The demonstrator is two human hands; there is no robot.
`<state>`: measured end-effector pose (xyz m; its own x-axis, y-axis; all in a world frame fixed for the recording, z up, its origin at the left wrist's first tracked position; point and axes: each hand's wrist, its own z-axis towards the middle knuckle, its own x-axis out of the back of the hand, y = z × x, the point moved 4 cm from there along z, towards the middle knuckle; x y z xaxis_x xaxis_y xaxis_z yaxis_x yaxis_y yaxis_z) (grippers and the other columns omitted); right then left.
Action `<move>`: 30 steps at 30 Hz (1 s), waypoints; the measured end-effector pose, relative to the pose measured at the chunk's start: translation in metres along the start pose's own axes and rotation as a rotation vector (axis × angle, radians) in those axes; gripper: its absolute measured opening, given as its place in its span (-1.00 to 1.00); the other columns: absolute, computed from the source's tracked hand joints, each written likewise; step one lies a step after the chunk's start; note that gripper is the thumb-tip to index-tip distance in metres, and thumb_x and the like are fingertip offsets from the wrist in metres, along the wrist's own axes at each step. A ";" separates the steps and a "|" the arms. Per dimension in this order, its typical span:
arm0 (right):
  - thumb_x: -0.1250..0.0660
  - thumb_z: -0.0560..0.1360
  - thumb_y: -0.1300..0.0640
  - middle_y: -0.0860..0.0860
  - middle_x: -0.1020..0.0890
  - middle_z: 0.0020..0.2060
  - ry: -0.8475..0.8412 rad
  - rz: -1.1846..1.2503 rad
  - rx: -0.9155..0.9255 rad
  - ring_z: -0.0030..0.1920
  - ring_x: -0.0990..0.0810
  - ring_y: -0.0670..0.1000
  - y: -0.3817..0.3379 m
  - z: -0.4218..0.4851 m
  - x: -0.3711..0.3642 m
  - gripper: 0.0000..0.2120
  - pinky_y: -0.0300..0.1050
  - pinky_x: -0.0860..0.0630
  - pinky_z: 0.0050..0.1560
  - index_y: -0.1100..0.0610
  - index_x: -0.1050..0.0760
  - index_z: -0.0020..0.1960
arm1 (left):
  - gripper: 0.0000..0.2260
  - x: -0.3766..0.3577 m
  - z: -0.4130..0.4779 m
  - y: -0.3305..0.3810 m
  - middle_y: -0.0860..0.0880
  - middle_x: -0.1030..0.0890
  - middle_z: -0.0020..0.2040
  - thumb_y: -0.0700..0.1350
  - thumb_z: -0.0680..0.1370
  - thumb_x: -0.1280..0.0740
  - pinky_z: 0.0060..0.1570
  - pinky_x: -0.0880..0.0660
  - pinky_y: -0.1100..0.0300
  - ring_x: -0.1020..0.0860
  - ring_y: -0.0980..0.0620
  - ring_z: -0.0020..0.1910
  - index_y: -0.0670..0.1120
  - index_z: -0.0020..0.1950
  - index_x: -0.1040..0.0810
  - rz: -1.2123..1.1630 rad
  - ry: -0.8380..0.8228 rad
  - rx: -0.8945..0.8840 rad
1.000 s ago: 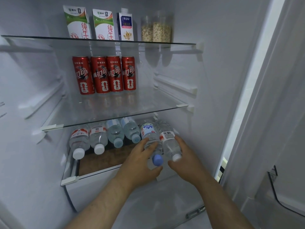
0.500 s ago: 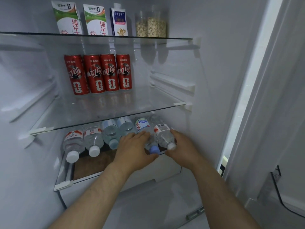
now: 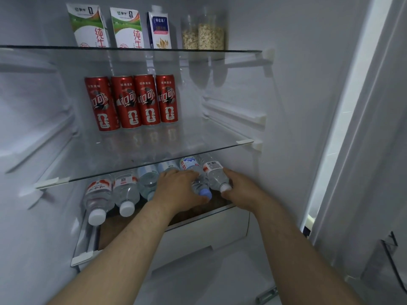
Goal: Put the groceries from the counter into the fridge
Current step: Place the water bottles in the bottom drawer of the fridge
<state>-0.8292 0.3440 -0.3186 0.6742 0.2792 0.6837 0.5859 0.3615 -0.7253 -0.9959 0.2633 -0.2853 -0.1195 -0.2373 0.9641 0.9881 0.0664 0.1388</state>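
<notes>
Inside the open fridge, several water bottles lie on their sides in a row on the lowest shelf, caps toward me. My left hand is closed around a blue-capped bottle. My right hand grips the white-capped bottle at the right end of the row. Both bottles rest on the shelf, side by side. To their left lie two white-capped bottles with red labels and clear ones partly hidden behind my left hand.
Several red cans stand on the middle glass shelf, its right half bare. On the top shelf are milk cartons and oat jars. A white drawer front sits below the bottles. The fridge door edge is at right.
Both hands have pushed their two bottles further back into the shelf, into line with the row. The view has shifted slightly.
</notes>
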 end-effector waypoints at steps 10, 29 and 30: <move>-0.38 0.51 0.19 -0.01 -0.46 0.41 -0.034 0.047 -0.023 0.31 -0.47 0.01 -0.004 0.023 -0.002 -0.31 -0.15 -0.38 0.29 -0.05 -0.20 0.56 | -0.37 -0.009 0.026 -0.015 0.09 -0.55 0.26 0.44 0.36 -0.31 0.25 -0.27 0.04 -0.40 -0.02 0.25 0.19 0.35 -0.43 -0.004 0.010 0.027; -0.34 0.57 0.11 -0.03 -0.53 0.33 -0.001 0.129 0.024 0.23 -0.50 -0.03 -0.017 0.022 -0.004 -0.53 -0.11 -0.40 0.29 -0.04 -0.37 0.46 | -0.43 -0.013 0.035 -0.022 0.09 -0.60 0.16 0.46 0.29 -0.32 0.23 -0.43 -0.04 -0.48 -0.04 0.20 0.20 0.19 -0.53 -0.106 0.009 0.073; -0.32 0.58 0.10 -0.03 -0.53 0.33 0.004 0.126 0.028 0.20 -0.50 -0.04 -0.018 0.021 -0.004 -0.55 -0.13 -0.39 0.25 -0.03 -0.37 0.45 | -0.43 -0.013 0.034 -0.022 0.09 -0.60 0.15 0.46 0.29 -0.33 0.22 -0.44 -0.04 -0.48 -0.04 0.19 0.20 0.18 -0.53 -0.114 0.007 0.071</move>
<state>-0.8520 0.3548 -0.3066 0.7435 0.3209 0.5867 0.4832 0.3488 -0.8030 -1.0191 0.2985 -0.2932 -0.2298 -0.2541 0.9395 0.9587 0.1070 0.2635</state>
